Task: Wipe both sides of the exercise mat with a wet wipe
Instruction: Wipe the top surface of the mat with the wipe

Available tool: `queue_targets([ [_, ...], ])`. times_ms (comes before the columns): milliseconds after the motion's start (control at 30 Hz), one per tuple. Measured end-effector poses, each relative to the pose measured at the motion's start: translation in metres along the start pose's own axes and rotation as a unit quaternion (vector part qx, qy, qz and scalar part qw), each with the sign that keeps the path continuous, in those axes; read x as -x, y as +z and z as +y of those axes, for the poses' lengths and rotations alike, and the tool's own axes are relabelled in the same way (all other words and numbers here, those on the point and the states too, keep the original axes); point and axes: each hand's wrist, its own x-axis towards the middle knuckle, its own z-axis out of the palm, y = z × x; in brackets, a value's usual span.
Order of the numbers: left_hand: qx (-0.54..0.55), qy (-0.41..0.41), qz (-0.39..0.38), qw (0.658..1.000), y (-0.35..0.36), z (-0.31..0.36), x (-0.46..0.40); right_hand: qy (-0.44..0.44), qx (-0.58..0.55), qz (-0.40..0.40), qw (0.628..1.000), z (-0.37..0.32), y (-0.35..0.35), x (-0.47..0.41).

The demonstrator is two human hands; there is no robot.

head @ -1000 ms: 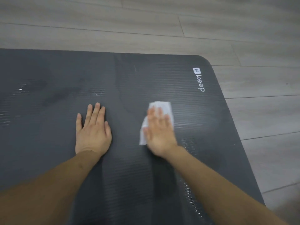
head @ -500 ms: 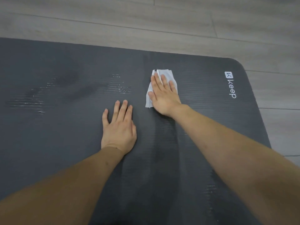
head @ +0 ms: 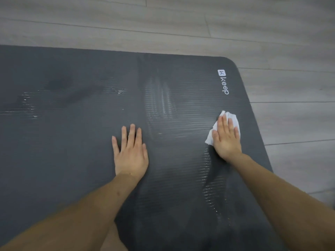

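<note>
Both my hands lay flat on the mat (head: 72,142): left hand (head: 130,154) bare, right hand (head: 227,140) pressing the wipe (head: 233,119).

Wipe (head: 233,119) under right hand (head: 226,140), on mat (head: 72,142).

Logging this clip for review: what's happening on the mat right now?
A person is wiping a dark grey exercise mat laid on a wood-look floor. The right hand presses a white wet wipe flat near the mat's right edge, below the "keep" logo. The left hand rests flat, steadying the mat. Wet streaks glisten mid-mat.
</note>
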Motion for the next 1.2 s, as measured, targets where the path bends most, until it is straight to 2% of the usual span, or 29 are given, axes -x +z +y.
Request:
queue_targets([
  [67, -0.019, -0.012, -0.002, 1.000, 0.008, 0.005, 0.010, 0.039, -0.018, 0.001, 0.999, -0.017, 0.005, 0.002],
  [100, -0.025, -0.013, -0.001, 1.000, 0.011, 0.006, 0.009, 0.027, -0.022, 0.003, 0.999, -0.040, 0.009, 0.006],
  [233, -0.033, -0.015, 0.012, 0.999, 0.015, 0.005, 0.005, -0.184, 0.009, -0.011, 0.983, -0.133, 0.038, 0.039],
  [333, -0.036, -0.016, 0.022, 0.999, 0.018, 0.005, 0.006, -0.248, 0.016, -0.028, 0.968, -0.117, 0.036, 0.033],
  [367, -0.034, -0.018, 0.026, 0.999, 0.017, 0.004, 0.005, -0.231, 0.022, -0.013, 0.973, -0.092, 0.032, 0.027],
  [433, -0.038, -0.020, 0.030, 0.999, 0.017, 0.005, 0.005, -0.138, 0.032, 0.045, 0.989, -0.023, 0.020, 0.008],
  [533, -0.042, -0.026, 0.020, 0.999, 0.016, 0.006, 0.004, 0.009, 0.002, 0.056, 0.998, 0.069, -0.001, -0.014],
  [600, -0.043, -0.027, 0.025, 0.998, 0.018, 0.008, 0.004, 0.054, -0.006, 0.059, 0.997, 0.084, -0.006, -0.019],
  [667, -0.034, -0.030, 0.028, 0.999, 0.017, 0.010, 0.005, 0.082, -0.024, 0.069, 0.994, 0.060, 0.000, -0.014],
  [733, -0.037, -0.028, 0.033, 0.998, 0.017, 0.011, 0.005, 0.031, -0.027, 0.055, 0.998, 0.010, 0.011, 0.000],
  [867, -0.035, -0.026, 0.037, 0.998, 0.017, 0.008, 0.008, -0.187, 0.000, 0.008, 0.982, -0.098, 0.040, 0.049],
  [967, -0.030, -0.021, 0.043, 0.998, 0.018, 0.007, 0.007, -0.237, 0.003, 0.010, 0.972, -0.076, 0.034, 0.040],
  [1033, -0.029, -0.024, 0.054, 0.998, 0.019, 0.006, 0.007, -0.173, 0.018, 0.049, 0.984, -0.023, 0.024, 0.012],
  [1100, -0.030, -0.025, 0.059, 0.997, 0.019, 0.005, 0.007, -0.061, 0.022, 0.080, 0.995, 0.037, 0.007, -0.018],
  [1200, -0.033, -0.026, 0.063, 0.997, 0.020, 0.006, 0.005, 0.025, -0.016, 0.059, 0.998, 0.097, -0.014, -0.040],
])
